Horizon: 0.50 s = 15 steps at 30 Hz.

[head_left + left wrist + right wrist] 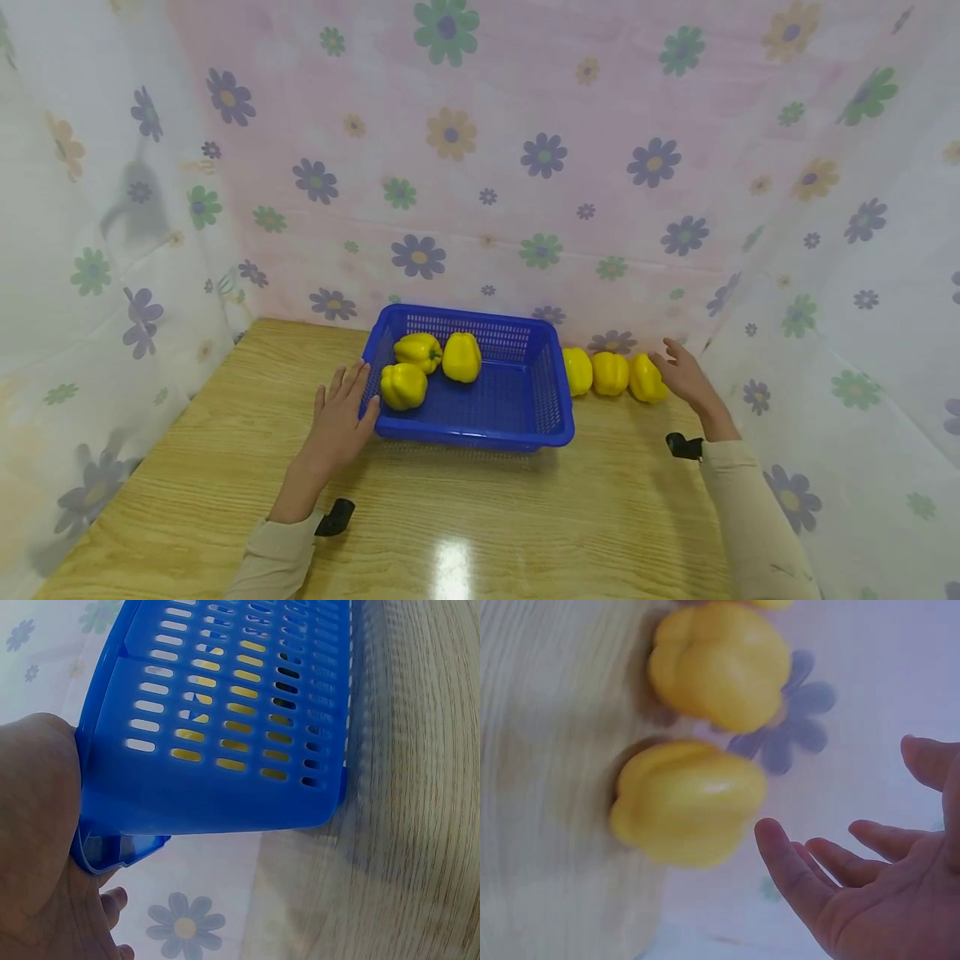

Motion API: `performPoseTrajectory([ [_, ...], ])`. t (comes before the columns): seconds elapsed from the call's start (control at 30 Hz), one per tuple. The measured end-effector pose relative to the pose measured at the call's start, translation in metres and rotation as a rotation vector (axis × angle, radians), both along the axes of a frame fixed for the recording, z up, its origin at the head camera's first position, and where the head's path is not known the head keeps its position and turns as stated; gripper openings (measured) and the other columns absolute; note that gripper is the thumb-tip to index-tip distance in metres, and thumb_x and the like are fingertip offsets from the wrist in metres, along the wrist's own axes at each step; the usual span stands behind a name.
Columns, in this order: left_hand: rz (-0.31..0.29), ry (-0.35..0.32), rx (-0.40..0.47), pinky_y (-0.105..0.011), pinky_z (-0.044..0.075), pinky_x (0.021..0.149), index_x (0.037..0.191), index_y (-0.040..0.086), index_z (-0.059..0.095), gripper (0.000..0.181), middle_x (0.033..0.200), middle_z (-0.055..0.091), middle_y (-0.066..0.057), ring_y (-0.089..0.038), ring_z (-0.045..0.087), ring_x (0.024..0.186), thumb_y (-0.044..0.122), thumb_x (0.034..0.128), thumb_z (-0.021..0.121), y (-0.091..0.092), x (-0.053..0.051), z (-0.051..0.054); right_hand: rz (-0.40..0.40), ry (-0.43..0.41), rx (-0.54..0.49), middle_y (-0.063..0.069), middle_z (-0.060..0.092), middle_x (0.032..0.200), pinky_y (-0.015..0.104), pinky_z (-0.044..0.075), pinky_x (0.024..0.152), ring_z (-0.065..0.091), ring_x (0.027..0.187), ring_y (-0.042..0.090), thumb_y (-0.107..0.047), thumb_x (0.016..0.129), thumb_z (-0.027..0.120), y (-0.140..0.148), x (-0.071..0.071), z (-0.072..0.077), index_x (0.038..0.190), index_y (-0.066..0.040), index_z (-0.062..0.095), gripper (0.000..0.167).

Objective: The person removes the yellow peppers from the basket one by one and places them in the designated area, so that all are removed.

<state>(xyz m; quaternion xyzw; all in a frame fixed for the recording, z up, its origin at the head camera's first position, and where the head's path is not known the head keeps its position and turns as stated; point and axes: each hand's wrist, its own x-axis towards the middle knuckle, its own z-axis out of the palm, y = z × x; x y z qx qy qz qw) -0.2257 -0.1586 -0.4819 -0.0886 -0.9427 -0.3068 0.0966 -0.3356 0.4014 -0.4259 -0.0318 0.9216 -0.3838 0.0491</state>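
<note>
A blue plastic basket [472, 437] with slotted walls stands on the table. Inside it lie three yellow bell peppers, among them an upright one [461, 358], one on its side [418, 352] and a near one [404, 387]. My left hand [341, 425] rests on the basket's left rim, fingers extended. Right of the basket, three more peppers form a row: one partly hidden by the rim [578, 372], a middle one [720, 666] and an end one [688, 804]. Beside that end pepper is my right hand [885, 889], fingers spread, holding nothing; a gap separates them in the right wrist view.
The wooden table [465, 525] extends in front of the basket. A flower-patterned cloth [480, 208] hangs close behind the basket and peppers, and along both sides. Each wrist bears a black device, such as the left one [335, 517].
</note>
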Motion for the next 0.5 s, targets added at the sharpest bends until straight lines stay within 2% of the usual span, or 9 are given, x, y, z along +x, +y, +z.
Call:
performPoseTrajectory([
  [0.23,0.003,-0.002,-0.006,-0.074,0.003,0.117,0.160,-0.002,0.025,0.062,0.167,0.021,-0.021,-0.048,0.008,0.154,0.029,0.1089,0.042,-0.002,-0.001,-0.002,0.080,0.030,-0.130,0.039,0.012,0.161,0.064,0.039,0.109,0.024,0.146,0.057,-0.032,0.112,0.038,-0.041,0.007,0.020,0.161,0.005,0.005,0.070],
  [0.5,0.000,-0.010,-0.010,-0.074,0.003,0.117,0.160,-0.001,0.024,0.062,0.168,0.021,-0.021,-0.048,0.008,0.154,0.029,0.1088,0.041,-0.002,-0.003,-0.005,0.181,0.102,-0.204,0.035,0.027,0.159,0.063,0.041,0.107,0.037,0.140,0.055,-0.026,0.111,0.041,-0.089,0.021,0.036,0.160,0.004,0.018,0.062],
])
